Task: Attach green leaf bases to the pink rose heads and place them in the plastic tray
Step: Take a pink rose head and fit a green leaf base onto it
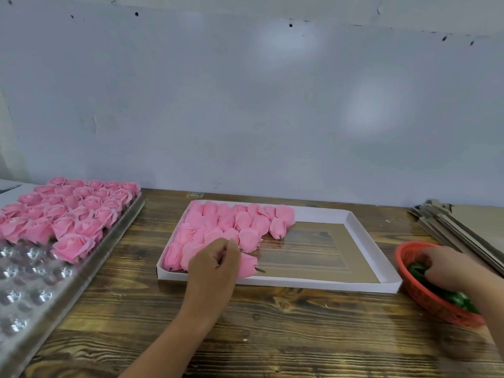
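Rose heads (218, 227), soft pink; left fingers (226, 248) curl on one, right fingers' (433, 271) state unclear among leaves.

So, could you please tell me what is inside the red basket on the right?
Green leaf bases show in the red basket. The right hand reaches in and covers most of them, so their number stays hidden.
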{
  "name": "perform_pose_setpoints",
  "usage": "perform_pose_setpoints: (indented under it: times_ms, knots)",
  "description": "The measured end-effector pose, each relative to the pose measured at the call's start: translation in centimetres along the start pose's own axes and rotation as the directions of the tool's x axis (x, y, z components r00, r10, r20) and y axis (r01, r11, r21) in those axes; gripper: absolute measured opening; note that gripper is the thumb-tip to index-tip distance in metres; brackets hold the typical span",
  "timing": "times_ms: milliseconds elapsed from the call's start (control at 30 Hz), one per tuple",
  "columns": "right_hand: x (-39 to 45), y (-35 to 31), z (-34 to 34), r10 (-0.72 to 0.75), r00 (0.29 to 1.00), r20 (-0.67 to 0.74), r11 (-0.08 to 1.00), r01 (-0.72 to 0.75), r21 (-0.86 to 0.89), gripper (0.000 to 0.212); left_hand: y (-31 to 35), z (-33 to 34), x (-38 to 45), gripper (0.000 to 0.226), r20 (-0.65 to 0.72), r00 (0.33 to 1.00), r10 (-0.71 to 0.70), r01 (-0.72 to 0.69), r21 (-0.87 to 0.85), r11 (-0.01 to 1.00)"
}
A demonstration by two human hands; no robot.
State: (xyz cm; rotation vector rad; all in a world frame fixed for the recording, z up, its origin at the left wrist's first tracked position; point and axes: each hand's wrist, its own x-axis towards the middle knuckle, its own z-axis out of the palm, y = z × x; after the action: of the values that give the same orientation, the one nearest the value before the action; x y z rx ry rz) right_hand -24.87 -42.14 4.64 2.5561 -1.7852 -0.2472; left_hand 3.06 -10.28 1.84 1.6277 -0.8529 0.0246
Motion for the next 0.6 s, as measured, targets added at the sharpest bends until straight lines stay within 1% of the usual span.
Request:
perform_pose_setpoints:
  times_ms: [67, 100, 167, 233, 267, 367, 467, 533, 600]
  knots:
    - [0.1, 0.1, 0.2, 0.006, 1.0, -0.008, 1.0, -0.006, -0.015, 0.035, 0.0, 0.0, 0.0, 0.044, -0.004, 1.0, 0.001, -0.001, 0.002, 1.0]
    - [0.0, 0.1, 0.2, 0.007, 1.0, -0.01, 1.0, -0.007, -0.011, 0.035, 0.0, 0.0, 0.0, 0.044, -0.005, 1.0, -0.002, 0.002, 0.002, 1.0]
    - [-0.2, 0.0, 0.2, -0.001, 1.0, 0.01, 1.0, 0.001, 0.007, 0.043, 0.0, -0.1, 0.0, 0.044, -0.002, 1.0, -0.007, 0.007, -0.001, 1.0]
    - [-0.3, -0.2, 0.1, -0.018, 0.998, 0.061, 1.0, 0.018, -0.001, 0.052, 0.0, -0.1, 0.0, 0.044, -0.002, 1.0, -0.006, 0.006, 0.003, 1.0]
    - [-0.3, -0.2, 0.1, -0.013, 0.997, 0.082, 1.0, 0.015, -0.024, 0.051, 0.1, -0.1, -0.1, 0.044, -0.003, 1.0, -0.003, 0.003, 0.004, 1.0]
    - [0.3, 0.3, 0.3, 0.032, 0.997, 0.071, 0.996, -0.026, -0.082, 0.04, 0.1, -0.1, -0.1, 0.043, -0.002, 1.0, -0.001, 0.001, 0.002, 1.0]
    - [0.7, 0.9, 0.6, 0.065, 0.998, 0.028, 0.997, -0.063, -0.051, 0.032, 0.1, -0.1, 0.0, 0.043, 0.0, 1.0, -0.008, 0.008, -0.004, 1.0]
    - [0.9, 1.2, 0.7, 0.071, 0.997, -0.003, 0.997, -0.071, -0.029, 0.037, 0.0, -0.1, 0.0, 0.043, 0.001, 1.0, -0.01, 0.01, -0.005, 1.0]
    - [0.9, 1.2, 0.9, 0.028, 0.999, -0.016, 0.999, -0.029, -0.026, 0.05, 0.0, 0.0, -0.1, 0.043, 0.003, 1.0, -0.011, 0.011, -0.006, 1.0]
